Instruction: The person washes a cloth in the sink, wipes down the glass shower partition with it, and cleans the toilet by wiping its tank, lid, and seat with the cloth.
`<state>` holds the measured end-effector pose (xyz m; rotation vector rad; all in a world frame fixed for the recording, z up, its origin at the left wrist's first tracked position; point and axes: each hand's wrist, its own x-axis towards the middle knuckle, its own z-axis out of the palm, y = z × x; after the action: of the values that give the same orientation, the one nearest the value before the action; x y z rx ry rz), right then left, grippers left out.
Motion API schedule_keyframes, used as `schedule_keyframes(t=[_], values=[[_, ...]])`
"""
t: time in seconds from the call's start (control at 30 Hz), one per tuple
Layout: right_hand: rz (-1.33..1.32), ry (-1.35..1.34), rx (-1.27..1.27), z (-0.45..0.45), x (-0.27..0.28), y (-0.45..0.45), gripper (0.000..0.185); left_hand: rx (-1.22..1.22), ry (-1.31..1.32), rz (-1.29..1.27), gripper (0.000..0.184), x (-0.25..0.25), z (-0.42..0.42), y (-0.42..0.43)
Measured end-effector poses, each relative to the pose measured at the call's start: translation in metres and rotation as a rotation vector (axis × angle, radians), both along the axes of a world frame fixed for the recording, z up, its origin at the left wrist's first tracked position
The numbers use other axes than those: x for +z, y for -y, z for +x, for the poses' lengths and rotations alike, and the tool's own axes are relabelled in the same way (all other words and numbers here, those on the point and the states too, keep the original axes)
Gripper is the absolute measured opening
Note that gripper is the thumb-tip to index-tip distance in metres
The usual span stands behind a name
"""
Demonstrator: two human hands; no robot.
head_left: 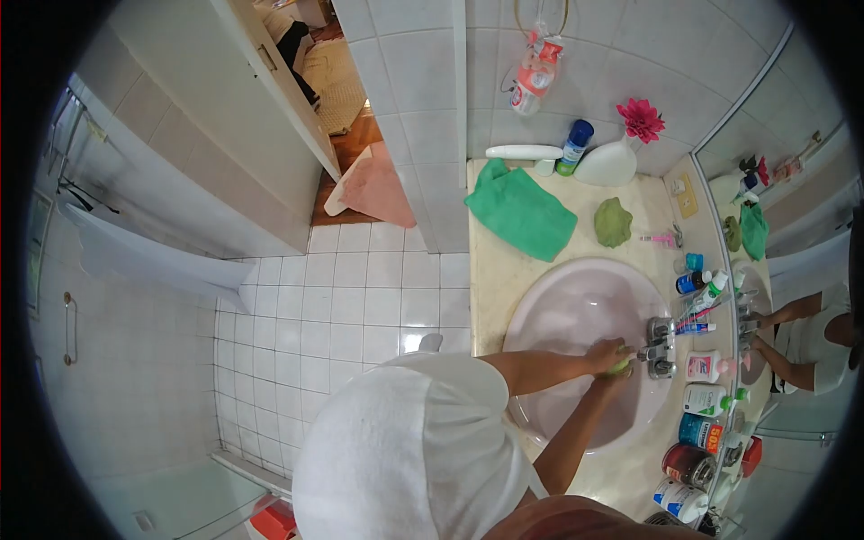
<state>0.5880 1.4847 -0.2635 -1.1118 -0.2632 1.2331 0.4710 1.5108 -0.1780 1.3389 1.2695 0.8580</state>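
Both of my hands are together over the pink sink basin [576, 310], just below the faucet [660, 347]. My left hand [608, 356] is closed around a small yellow-green object [619, 366]. Against its lower side rests my right hand [612, 382], whose fingers are mostly hidden by the object and the other hand. A green cloth [522, 209] lies on the counter beyond the basin, and a smaller olive-green cloth [613, 222] is to its right.
Bottles, tubes and jars [704, 394] line the counter [489, 297] along the mirror [792, 225]. A blue-capped can [574, 147] and a white vase [608, 164] with a pink flower stand at the far wall. Left is a tiled floor [346, 292] and an open door [261, 81].
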Motion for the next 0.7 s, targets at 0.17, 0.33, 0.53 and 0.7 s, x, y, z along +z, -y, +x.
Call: schedule_keyframes(t=[0.17,0.33,0.53,0.7], values=[[0.040,0.919,0.077,-0.009,0.029,0.002,0.046,-0.087,0.022,0.032,0.041,-0.031,0.002,-0.013],[-0.121,0.849,0.058,-0.011,0.046,0.004,0.048,-0.129,0.269,-0.242,0.031,-0.046,0.003,-0.020],[-0.086,0.635,0.047,0.011,0.044,0.008,0.043,-0.299,0.218,0.012,0.011,-0.040,-0.025,-0.017],[-0.026,0.534,-0.006,0.007,0.041,0.009,0.039,-0.048,0.233,-0.033,0.014,-0.033,-0.063,-0.015]])
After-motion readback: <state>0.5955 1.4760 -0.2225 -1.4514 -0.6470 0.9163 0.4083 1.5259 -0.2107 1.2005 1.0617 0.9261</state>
